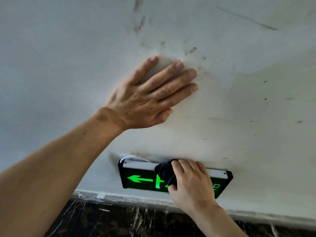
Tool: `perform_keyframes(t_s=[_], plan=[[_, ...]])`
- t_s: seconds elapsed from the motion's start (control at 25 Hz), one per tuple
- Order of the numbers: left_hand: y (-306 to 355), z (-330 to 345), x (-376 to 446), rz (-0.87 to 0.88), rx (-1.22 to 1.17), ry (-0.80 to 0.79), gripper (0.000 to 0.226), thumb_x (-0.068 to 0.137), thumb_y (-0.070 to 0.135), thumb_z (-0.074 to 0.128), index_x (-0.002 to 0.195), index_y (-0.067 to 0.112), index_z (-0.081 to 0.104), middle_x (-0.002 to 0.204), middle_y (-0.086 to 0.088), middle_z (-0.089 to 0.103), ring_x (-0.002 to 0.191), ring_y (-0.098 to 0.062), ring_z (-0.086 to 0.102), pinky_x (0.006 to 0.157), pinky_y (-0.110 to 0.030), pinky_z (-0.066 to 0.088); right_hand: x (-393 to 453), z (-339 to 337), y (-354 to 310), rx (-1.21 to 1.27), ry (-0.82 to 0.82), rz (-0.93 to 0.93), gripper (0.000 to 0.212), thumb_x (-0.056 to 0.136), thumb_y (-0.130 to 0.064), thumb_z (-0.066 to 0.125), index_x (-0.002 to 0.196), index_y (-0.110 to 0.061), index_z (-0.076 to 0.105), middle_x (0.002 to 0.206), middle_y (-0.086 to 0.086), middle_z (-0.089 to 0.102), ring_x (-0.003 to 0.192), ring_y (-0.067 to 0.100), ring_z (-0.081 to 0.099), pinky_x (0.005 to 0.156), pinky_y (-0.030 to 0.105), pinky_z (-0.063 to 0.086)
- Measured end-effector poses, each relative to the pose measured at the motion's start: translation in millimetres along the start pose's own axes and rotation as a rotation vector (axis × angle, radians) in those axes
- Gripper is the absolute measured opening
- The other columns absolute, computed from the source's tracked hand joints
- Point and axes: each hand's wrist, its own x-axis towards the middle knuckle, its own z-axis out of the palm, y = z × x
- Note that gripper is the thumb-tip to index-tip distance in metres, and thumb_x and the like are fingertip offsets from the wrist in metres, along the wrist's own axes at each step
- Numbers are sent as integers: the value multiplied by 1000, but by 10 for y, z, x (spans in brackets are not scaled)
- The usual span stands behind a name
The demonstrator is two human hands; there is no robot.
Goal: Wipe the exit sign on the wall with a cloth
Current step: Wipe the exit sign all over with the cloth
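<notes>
Scuffed white plaster wall (239,103) fills most of your view — your left hand (147,98) is pressed flat on it, fingers spread. Low down sits the black green-lit exit sign (138,178); your right hand (191,182) has a dark bunched cloth (164,173) clamped against its face, covering the middle.

The exit sign (142,178) shows a lit green left-pointing arrow at its left end; beside it green characters, perhaps Chinese, unreadable.
</notes>
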Motion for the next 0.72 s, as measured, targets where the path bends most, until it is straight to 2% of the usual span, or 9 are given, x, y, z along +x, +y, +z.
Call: perform_keyframes(t_s=[0.16,0.28,0.44,0.56,0.64,0.72], plan=[[3,5,-7,1,-7,12,66,98,38,41,160,16,30,164,-6,26,151,-29,22,126,-51,4,-121,-119,328,-42,-15,104,42,45,-27,70,84,-13,67,78,2,68,78,28,67,77,38,56],[7,-1,-5,-5,-1,18,68,96,38,46,159,16,31,164,-6,25,152,-29,21,126,-51,3,-185,-182,545,-50,-50,180,41,45,-30,69,84,-15,66,80,1,69,80,27,68,77,36,54],[14,-6,13,2,1,18,71,94,38,49,159,16,31,164,-6,28,151,-30,23,125,-52,5,-193,-222,703,-10,-162,302,43,64,-40,55,105,-25,57,103,-7,65,102,20,61,89,35,45],[18,-5,17,-1,13,27,70,95,39,48,159,16,32,163,-6,30,150,-30,25,125,-52,7,-209,-186,639,50,-120,400,43,71,-41,51,111,-26,51,111,-8,60,109,17,56,86,34,44],[23,-6,27,-3,13,32,69,95,38,47,159,16,32,162,-6,31,150,-30,26,125,-52,8,-270,-159,587,64,-94,461,43,75,-40,53,114,-23,49,111,-5,58,105,18,56,81,32,46],[30,-6,36,-2,6,34,69,95,37,47,159,16,32,162,-6,31,149,-30,26,124,-52,9,-413,-118,559,172,-123,528,43,77,-41,52,114,-22,44,103,-3,54,90,20,57,72,29,44]])
